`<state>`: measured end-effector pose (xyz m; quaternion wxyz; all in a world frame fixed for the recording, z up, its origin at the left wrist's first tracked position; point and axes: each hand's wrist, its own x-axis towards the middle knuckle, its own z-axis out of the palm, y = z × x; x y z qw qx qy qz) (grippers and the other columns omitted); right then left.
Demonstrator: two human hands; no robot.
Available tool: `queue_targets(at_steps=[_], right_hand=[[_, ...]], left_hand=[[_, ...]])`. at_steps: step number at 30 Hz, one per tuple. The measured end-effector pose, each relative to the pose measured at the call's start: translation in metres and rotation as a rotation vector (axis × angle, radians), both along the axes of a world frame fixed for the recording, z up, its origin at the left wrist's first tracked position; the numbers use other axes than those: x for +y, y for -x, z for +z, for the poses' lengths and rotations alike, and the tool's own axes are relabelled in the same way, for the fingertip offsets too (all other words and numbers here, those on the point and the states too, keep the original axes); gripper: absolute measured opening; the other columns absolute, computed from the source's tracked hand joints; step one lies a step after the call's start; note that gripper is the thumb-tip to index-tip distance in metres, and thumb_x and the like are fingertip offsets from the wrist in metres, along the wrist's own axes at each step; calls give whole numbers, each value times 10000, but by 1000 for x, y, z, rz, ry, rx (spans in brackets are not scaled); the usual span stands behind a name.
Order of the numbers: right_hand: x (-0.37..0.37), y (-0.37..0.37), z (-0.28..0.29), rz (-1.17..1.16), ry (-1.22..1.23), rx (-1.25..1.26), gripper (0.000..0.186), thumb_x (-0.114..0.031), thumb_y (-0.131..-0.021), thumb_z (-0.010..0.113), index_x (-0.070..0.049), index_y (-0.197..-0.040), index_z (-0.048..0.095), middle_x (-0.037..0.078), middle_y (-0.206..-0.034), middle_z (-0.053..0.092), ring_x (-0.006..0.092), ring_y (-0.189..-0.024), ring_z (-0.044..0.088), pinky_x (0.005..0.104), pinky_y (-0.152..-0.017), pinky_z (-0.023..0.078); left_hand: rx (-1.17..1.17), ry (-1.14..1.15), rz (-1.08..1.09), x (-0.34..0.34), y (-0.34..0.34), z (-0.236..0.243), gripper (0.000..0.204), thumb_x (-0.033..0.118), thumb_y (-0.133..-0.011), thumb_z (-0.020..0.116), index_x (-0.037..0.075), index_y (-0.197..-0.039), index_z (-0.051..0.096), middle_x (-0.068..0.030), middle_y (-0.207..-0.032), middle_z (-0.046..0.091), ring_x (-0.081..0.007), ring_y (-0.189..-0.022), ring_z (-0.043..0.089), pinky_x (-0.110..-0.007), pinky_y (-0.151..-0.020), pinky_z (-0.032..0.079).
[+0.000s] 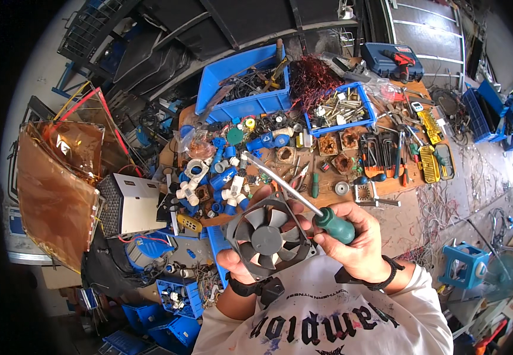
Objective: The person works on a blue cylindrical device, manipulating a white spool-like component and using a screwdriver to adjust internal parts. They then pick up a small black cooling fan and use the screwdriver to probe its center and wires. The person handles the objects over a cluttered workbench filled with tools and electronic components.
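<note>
My left hand [235, 265] grips a square black cooling fan [267, 239] by its frame, with fingers showing at its lower left edge and behind its top edge. The hub and blades face up toward me. In my right hand [358, 247] is a screwdriver [335, 226] with a dark green handle. Its long metal shaft points up and left across the fan's upper corner, and the tip ends over the table near some blue fittings. Whether the shaft touches the fan frame I cannot tell. The right fingers reach close to the fan's right side.
Beyond the fan stands a wooden worktable [304, 171] with blue and white pipe fittings [224, 177], a deep blue tool crate [244, 100], and a shallow blue tray [342, 112] of metal parts. A hex key set [380, 154] and a red drill [403, 62] lie right. Brown sheet panels [61, 195] stand left.
</note>
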<state>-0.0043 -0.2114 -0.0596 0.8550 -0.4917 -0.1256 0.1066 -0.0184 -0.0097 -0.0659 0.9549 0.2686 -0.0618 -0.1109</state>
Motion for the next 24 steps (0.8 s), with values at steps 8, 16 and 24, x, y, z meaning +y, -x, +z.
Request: queue_targets(at_steps=[8, 16, 24], right_hand=[[-3, 2, 0, 16, -9, 48, 372, 65, -849, 728, -19, -1167, 554, 67, -1057, 673, 123, -1007, 645, 292, -898, 528], [4, 6, -2, 54, -47, 60, 365, 58, -852, 735, -5, -1168, 563, 82, -1074, 692, 122, -1007, 654, 294, -908, 535], [6, 8, -2, 51, -144, 57, 365, 101, -860, 698, 5, -1186, 565, 112, -1106, 690, 137, -1005, 656, 291, -914, 532]], left_hand=[[-63, 90, -26, 1, -2, 1, 1090, 403, -655, 815, 80, -1549, 283, -324, -1393, 462, -477, -1237, 542, -556, -1058, 458], [16, -1, 7, 5, 5, 0, 1090, 385, -647, 817, 73, -1544, 283, -321, -1382, 458, -464, -1239, 545, -546, -1062, 469], [-130, 249, -82, -5, 6, -12, 1071, 439, -705, 813, 100, -1554, 256, -329, -1417, 419, -461, -1242, 543, -560, -1066, 447]])
